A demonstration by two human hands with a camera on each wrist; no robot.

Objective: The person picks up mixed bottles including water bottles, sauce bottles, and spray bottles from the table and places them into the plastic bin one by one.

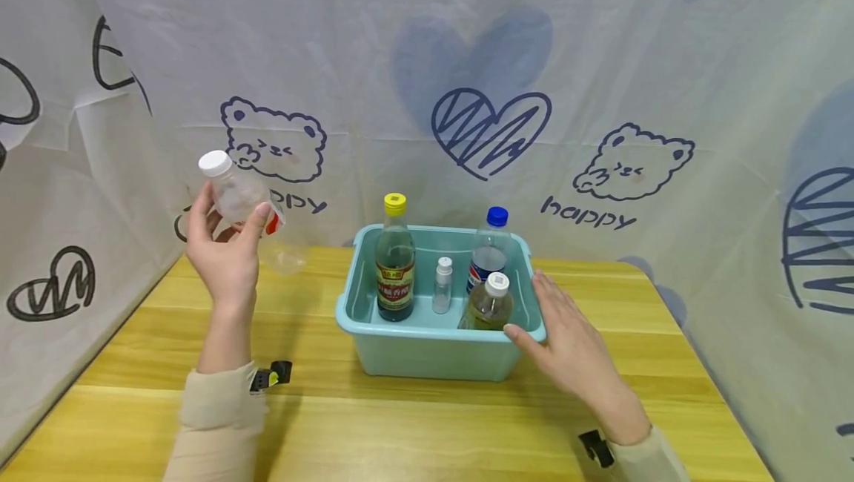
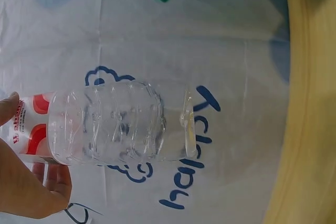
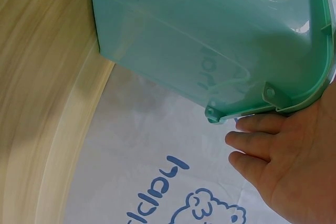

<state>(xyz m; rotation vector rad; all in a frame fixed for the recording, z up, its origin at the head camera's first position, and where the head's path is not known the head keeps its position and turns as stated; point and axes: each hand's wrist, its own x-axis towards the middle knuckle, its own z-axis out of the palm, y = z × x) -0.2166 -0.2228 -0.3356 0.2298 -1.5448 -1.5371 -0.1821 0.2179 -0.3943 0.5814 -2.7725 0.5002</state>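
My left hand (image 1: 227, 256) grips a clear plastic bottle (image 1: 242, 196) near its white cap, lifted over the left side of the table. In the left wrist view the same bottle (image 2: 121, 121) shows a red and white label and see-through walls. My right hand (image 1: 577, 345) rests against the right rim of a teal plastic bin (image 1: 440, 356), its fingers straight along the edge. In the right wrist view those fingers (image 3: 257, 142) lie under the rim. The bin holds a yellow-capped sauce bottle (image 1: 395, 267), a small clear bottle (image 1: 442, 289), a blue-capped bottle (image 1: 490, 248) and a white-capped bottle (image 1: 490, 304).
The bin stands on a light wooden table (image 1: 373, 430) near its back edge. Behind and at the sides hangs a pale cloth (image 1: 373, 59) printed with hearts, bears and lettering.
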